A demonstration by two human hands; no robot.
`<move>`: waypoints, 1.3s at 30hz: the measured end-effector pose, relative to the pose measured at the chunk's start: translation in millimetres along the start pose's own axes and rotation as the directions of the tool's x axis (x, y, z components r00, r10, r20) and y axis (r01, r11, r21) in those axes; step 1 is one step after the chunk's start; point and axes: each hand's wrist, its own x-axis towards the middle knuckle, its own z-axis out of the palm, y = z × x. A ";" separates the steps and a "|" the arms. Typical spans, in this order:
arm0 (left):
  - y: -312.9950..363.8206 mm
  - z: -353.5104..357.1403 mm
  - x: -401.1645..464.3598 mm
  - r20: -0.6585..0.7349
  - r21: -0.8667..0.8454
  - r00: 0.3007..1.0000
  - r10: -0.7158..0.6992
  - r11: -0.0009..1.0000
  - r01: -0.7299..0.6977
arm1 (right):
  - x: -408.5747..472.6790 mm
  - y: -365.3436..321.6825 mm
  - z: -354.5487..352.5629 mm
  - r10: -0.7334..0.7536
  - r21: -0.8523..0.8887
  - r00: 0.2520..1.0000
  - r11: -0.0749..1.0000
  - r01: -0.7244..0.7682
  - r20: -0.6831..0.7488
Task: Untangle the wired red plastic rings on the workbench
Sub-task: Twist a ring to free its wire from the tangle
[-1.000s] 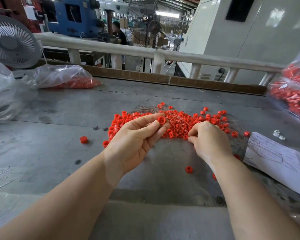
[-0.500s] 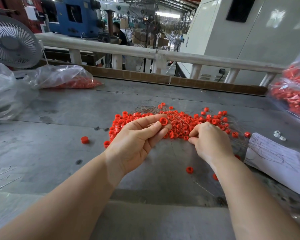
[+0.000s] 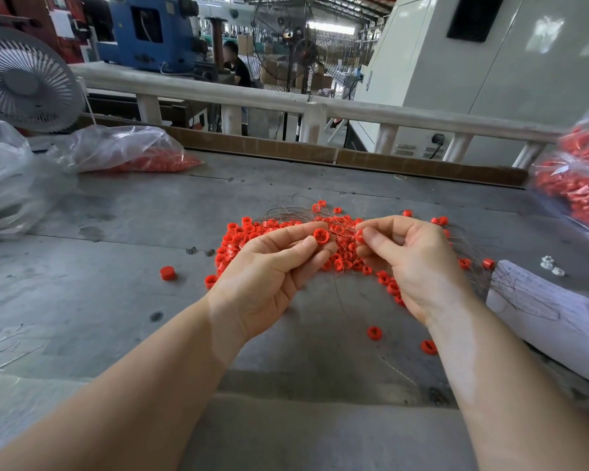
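While most of the wired red rings (image 3: 337,246) lie heaped and knotted at the middle of the grey bench (image 3: 116,266), the task appears to be at an early stage: 1 ring (image 3: 320,235) is pinched between thumb and fingertips of the left hand (image 3: 272,270), raised just above the heap. Opposite it, the right hand (image 3: 412,263) has its fingers curled, thumb and forefinger pinching what seems to be another ring or a wire at the heap's edge; which of the 2 cannot be told. About 4 loose rings (image 3: 374,333) lie apart on the bench, near the wrists and to the left. Each ring is a short, bright red plastic collar; thin brownish wires (image 3: 286,212) spray from the heap in tangled loops, mostly toward the far side and the right.
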 end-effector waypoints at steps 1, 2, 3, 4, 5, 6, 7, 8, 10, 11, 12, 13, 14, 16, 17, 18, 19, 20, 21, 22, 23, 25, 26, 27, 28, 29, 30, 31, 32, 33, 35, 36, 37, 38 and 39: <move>0.0 -0.1 0.0 -0.003 -0.001 1.000 0.002 1.000 -0.002 | -1.0 -1.9 0.8 0.014 0.092 0.999 0.996 -0.017 0.029; 0.1 -0.4 0.0 -0.003 -0.001 1.000 0.004 1.000 -0.004 | -1.8 -4.0 1.5 0.019 0.154 0.998 0.988 -0.028 0.055; 0.3 -0.6 -0.1 -0.002 -0.002 1.000 0.005 1.000 -0.005 | -2.5 -6.0 2.1 0.020 0.195 0.997 0.980 -0.035 0.075; 0.2 -0.6 -0.2 0.002 -0.002 1.000 0.008 1.000 -0.008 | -3.2 -7.5 2.8 0.019 0.221 0.996 0.974 -0.039 0.090; 0.2 -0.6 -0.1 0.005 0.000 1.000 0.010 1.000 -0.010 | -3.8 -8.6 3.3 0.016 0.237 0.995 0.971 -0.040 0.101; 0.0 -0.8 0.2 0.008 0.004 1.000 0.012 1.000 -0.012 | -4.5 -9.6 4.3 0.010 0.243 0.994 0.969 -0.037 0.112; -0.2 -1.0 0.4 0.011 0.010 1.000 0.013 1.000 -0.013 | -5.3 -10.3 5.4 -0.001 0.242 0.992 0.970 -0.029 0.123; -0.5 -1.3 0.7 0.016 0.017 1.000 0.014 1.000 -0.014 | -6.0 -10.4 6.5 -0.015 0.235 0.991 0.972 -0.017 0.135; -0.7 -1.5 0.7 0.029 0.027 0.999 0.019 0.999 -0.019 | -6.9 -9.9 8.3 -0.047 0.217 0.987 0.976 0.013 0.151; -0.6 -1.4 0.4 0.036 0.031 0.999 0.022 0.999 -0.023 | -7.2 -9.5 8.8 -0.060 0.210 0.986 0.977 0.027 0.153; -0.6 -1.4 0.3 0.042 0.035 0.999 0.026 0.999 -0.027 | -7.4 -8.9 9.3 -0.075 0.201 0.985 0.979 0.043 0.153; -0.6 -1.5 0.1 0.047 0.039 0.998 0.030 0.999 -0.032 | -7.5 -8.3 9.8 -0.093 0.190 0.984 0.980 0.063 0.153; -0.8 -1.6 -0.1 0.050 0.041 0.998 0.034 0.999 -0.036 | -7.5 -7.6 10.4 -0.115 0.176 0.981 0.980 0.088 0.153; -1.1 -1.8 -0.3 0.056 0.042 0.998 0.039 0.998 -0.042 | -7.5 -5.9 11.6 -0.170 0.132 0.974 0.980 0.150 0.153; -1.7 -1.8 -0.2 0.061 0.042 0.997 0.040 0.998 -0.043 | -7.4 -4.7 12.2 -0.198 0.100 0.968 0.978 0.184 0.153; -2.1 -1.9 -0.2 0.066 0.041 0.997 0.040 0.998 -0.043 | -7.5 -3.8 12.9 -0.223 0.065 0.962 0.974 0.216 0.156; -2.4 -1.9 -0.2 0.070 0.042 0.997 0.040 0.998 -0.044 | -7.5 -3.2 13.7 -0.241 0.036 0.958 0.971 0.238 0.159; -2.8 -2.1 -0.3 0.072 0.044 0.997 0.041 0.998 -0.044 | -7.8 -2.7 14.3 -0.248 0.017 0.955 0.969 0.248 0.160; -3.1 -2.3 -0.2 0.071 0.045 0.997 0.041 0.998 -0.044 | -7.8 -2.4 14.7 -0.248 0.008 0.956 0.968 0.250 0.157; -3.1 -2.4 -0.1 0.070 0.046 0.997 0.041 0.998 -0.044 | -7.8 -2.2 14.8 -0.247 0.003 0.957 0.968 0.249 0.152; -3.1 -2.4 -0.1 0.071 0.046 0.997 0.041 0.998 -0.044 | -7.6 -1.6 14.7 -0.247 0.001 0.958 0.968 0.249 0.145; -2.7 -2.0 -0.5 0.074 0.044 0.996 0.039 0.998 -0.042 | -7.1 -0.7 14.1 -0.248 -0.004 0.959 0.968 0.251 0.135; -2.6 -1.8 -0.9 0.076 0.044 0.996 0.038 0.998 -0.042 | -7.1 -0.4 14.0 -0.248 -0.009 0.960 0.968 0.251 0.131; -2.5 -1.6 -1.1 0.076 0.045 0.996 0.039 0.998 -0.042 | -7.0 -0.3 13.9 -0.246 -0.012 0.961 0.968 0.250 0.129; -2.5 -1.4 -1.3 0.074 0.045 0.996 0.040 0.998 -0.044 | -7.0 -0.2 14.0 -0.245 -0.012 0.961 0.969 0.248 0.129; -2.6 -1.1 -1.4 0.072 0.042 0.997 0.041 0.998 -0.045 | -7.0 -0.1 13.8 -0.244 -0.010 0.961 0.969 0.247 0.129; -2.6 -0.8 -1.5 0.071 0.039 0.997 0.042 0.998 -0.045 | -7.0 -0.2 13.6 -0.243 -0.005 0.961 0.969 0.246 0.130; -2.6 -0.5 -1.5 0.072 0.036 0.997 0.042 0.998 -0.044 | -7.1 -0.3 13.2 -0.242 0.004 0.961 0.970 0.244 0.132; -2.6 -0.3 -1.6 0.074 0.035 0.996 0.041 0.998 -0.044 | -7.0 -0.4 12.6 -0.240 0.015 0.962 0.971 0.240 0.132; -2.5 -0.1 -1.6 0.076 0.034 0.996 0.041 0.998 -0.044 | -6.8 -0.5 12.1 -0.235 0.032 0.964 0.972 0.233 0.128; -2.2 0.1 -1.6 0.077 0.035 0.996 0.046 0.998 -0.049 | -6.5 -1.8 11.3 -0.214 0.082 0.970 0.975 0.206 0.115; -2.0 0.2 -1.7 0.076 0.037 0.996 0.051 0.998 -0.054 | -6.5 -3.0 11.1 -0.202 0.110 0.973 0.976 0.190 0.111; -1.9 0.4 -1.7 0.075 0.038 0.996 0.054 0.998 -0.057 | -6.6 -4.1 10.8 -0.190 0.135 0.976 0.975 0.175 0.110; -1.8 0.4 -1.5 0.075 0.037 0.996 0.055 0.998 -0.058 | -6.5 -5.0 10.7 -0.178 0.159 0.978 0.974 0.159 0.112; -1.7 0.4 -1.4 0.076 0.036 0.996 0.055 0.998 -0.058 | -6.6 -6.0 10.4 -0.166 0.181 0.979 0.973 0.143 0.118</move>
